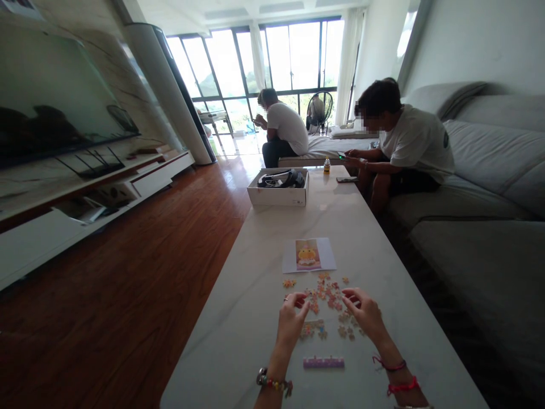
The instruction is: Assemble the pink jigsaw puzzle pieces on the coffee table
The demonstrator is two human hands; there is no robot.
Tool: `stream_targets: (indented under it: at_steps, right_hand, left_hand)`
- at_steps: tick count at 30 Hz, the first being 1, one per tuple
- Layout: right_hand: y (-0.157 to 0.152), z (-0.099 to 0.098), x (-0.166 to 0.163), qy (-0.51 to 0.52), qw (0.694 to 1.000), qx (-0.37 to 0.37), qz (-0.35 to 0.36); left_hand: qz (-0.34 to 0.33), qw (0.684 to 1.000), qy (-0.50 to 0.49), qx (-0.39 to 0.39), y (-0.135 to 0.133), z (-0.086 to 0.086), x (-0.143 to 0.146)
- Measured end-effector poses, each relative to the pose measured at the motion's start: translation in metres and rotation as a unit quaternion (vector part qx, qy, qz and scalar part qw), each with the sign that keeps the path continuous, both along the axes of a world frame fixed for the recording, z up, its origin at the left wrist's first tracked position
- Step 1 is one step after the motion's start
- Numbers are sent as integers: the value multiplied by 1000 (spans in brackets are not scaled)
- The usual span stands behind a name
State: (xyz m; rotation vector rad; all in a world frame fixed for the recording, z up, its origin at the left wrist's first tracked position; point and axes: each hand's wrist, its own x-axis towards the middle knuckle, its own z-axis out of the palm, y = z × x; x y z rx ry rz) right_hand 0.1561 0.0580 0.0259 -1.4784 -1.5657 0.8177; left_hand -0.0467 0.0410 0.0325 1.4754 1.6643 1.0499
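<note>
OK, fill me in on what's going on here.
Someone is working over jigsaw pieces on a white table. The left hand and right hand are at either side of the main cluster; whether they pinch a piece is too small to tell. A printed picture lies just beyond, and a purple strip lies between the forearms. A person on the sofa holds a phone.

Bright windows (305, 54), reddish wood floor (170, 255)
</note>
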Motion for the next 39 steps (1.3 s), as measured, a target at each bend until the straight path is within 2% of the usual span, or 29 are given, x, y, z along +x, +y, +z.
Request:
stream_targets:
  at_steps: [8, 14, 18, 23, 26, 29, 33, 36, 39]
  right_hand:
    - [0, -3, 2, -4, 1000, 0, 12]
    - [-1, -13, 5, -17, 1000, 12, 12]
    - [-6, -20, 9, -58, 998, 11, 3]
    - [-14, -29, 20, -113, 994, -16, 4]
    - [-11, -33, 25, -147, 988, -39, 7]
    - [1, -31, 27, -173, 983, -60, 29]
    - [25, -25, 20, -206, 970, -95, 91]
    - [37, -23, 15, -227, 960, -102, 126]
    - [38, -22, 13, -224, 958, -103, 147]
  left_hand:
    - [0, 1000, 6, 1, 0, 1, -1]
    - [-9, 1000, 13, 5, -4, -6, -3]
    - [-9, 1000, 24, -17, -16, -13, -5]
    - [-16, 997, 46, -55, -37, -19, -3]
    - [-18, 995, 64, -72, -42, -23, -3]
    - [-15, 994, 80, -69, -32, -24, -4]
    - [-22, 991, 112, -63, 5, -18, -7]
    - [-47, 984, 150, -84, 32, -14, -8]
    - [-79, 978, 163, -106, 44, -16, -9]
